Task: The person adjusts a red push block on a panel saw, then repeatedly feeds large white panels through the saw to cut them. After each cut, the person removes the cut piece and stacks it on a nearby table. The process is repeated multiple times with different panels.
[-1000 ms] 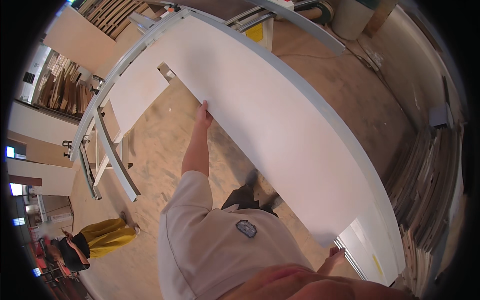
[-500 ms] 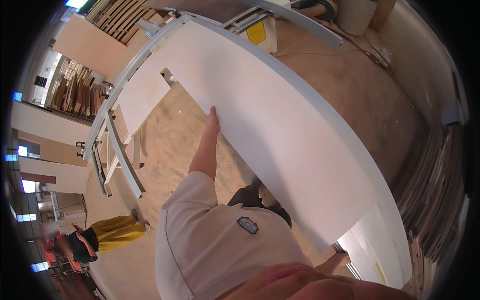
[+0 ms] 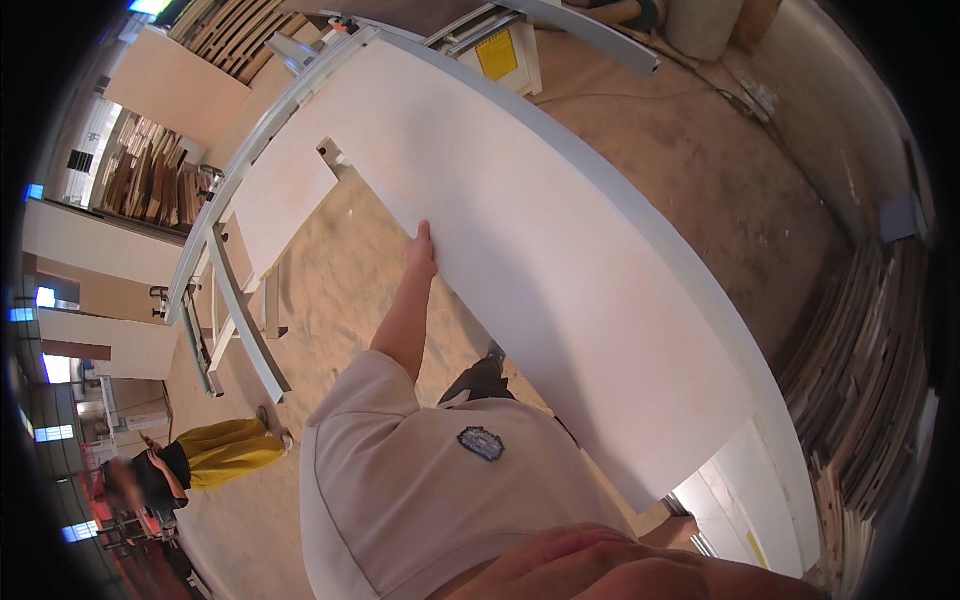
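Note:
A long white board [image 3: 560, 260] stretches from the far middle to the lower right, resting along a long grey-edged machine table. My left hand [image 3: 424, 248] grips its near-left edge, about midway along. The thumb lies on top of the board and the other fingers are hidden beneath it. Of my right arm only a short piece shows, by the board's near corner at the lower right; the right hand's fingers cannot be made out. A smaller white panel [image 3: 285, 190] lies at the far left, with a notch-like gap between it and the long board.
A metal support frame [image 3: 240, 310] sticks out at the left. Another person [image 3: 225, 455] in yellow trousers stands at the lower left. Stacked boards [image 3: 865, 360] line the right wall. At the far right top, a metal rail [image 3: 590, 35] juts out by a white cabinet [image 3: 497, 62].
My body and the view have shifted slightly. My left hand stays on the same edge of the board, a touch nearer. The board appears almost unmoved.

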